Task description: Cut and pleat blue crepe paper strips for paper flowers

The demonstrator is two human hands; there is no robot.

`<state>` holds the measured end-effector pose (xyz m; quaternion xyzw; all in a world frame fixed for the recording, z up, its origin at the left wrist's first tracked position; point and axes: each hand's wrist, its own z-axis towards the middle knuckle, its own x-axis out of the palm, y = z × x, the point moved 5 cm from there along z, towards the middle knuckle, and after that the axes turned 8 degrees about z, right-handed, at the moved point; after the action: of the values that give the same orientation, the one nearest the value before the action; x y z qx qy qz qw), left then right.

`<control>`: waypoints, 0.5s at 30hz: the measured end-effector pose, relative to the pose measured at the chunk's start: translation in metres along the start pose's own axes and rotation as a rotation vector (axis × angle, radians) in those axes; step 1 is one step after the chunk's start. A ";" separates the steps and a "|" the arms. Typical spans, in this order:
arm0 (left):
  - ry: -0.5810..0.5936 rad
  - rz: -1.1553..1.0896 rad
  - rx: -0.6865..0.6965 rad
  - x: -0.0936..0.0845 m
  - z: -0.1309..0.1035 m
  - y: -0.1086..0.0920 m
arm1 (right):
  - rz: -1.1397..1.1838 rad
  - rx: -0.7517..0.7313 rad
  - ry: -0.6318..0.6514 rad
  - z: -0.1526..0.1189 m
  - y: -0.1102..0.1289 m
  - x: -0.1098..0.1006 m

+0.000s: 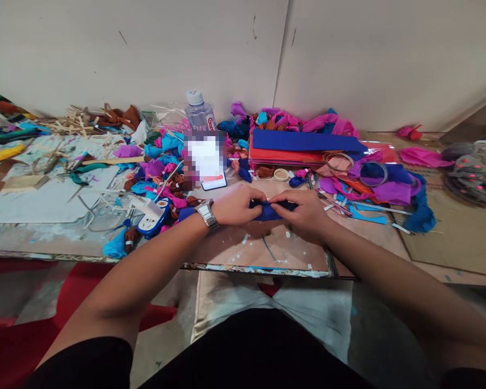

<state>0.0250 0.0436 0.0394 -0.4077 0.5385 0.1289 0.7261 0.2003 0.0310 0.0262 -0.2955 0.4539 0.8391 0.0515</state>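
Note:
Both hands pinch one dark blue strip of crepe-like paper point(268, 212) just above the table's front part. My left hand point(238, 206), with a metal watch point(207, 214) at the wrist, grips its left portion between thumb and fingers. On the right portion, my right hand point(302, 212) is closed the same way, and the two thumbs nearly meet. The strip looks bunched between the fingers; its folds inside the grip are hidden. Another blue paper piece point(186, 214) lies left of my left wrist.
Behind the hands stand a phone with a lit screen point(208, 156) and a water bottle point(200, 112). A blue power strip point(154, 218) with cables lies left. Stacked coloured paper point(308, 141), tape rolls point(373, 174) and crumpled scraps spread to the right. Pliers point(83, 172) rest further left.

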 end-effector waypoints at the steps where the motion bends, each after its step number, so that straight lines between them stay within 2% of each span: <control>1: 0.001 0.004 0.004 0.000 0.000 0.000 | 0.008 0.009 -0.007 0.000 0.000 0.000; 6: -0.003 0.018 0.018 0.001 0.000 0.001 | 0.024 0.049 -0.043 0.000 -0.003 -0.002; 15: -0.055 0.006 -0.009 -0.002 0.001 0.005 | -0.023 0.056 -0.006 0.000 -0.008 -0.001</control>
<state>0.0218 0.0480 0.0389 -0.4056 0.5188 0.1445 0.7385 0.2043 0.0360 0.0207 -0.2966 0.4734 0.8264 0.0707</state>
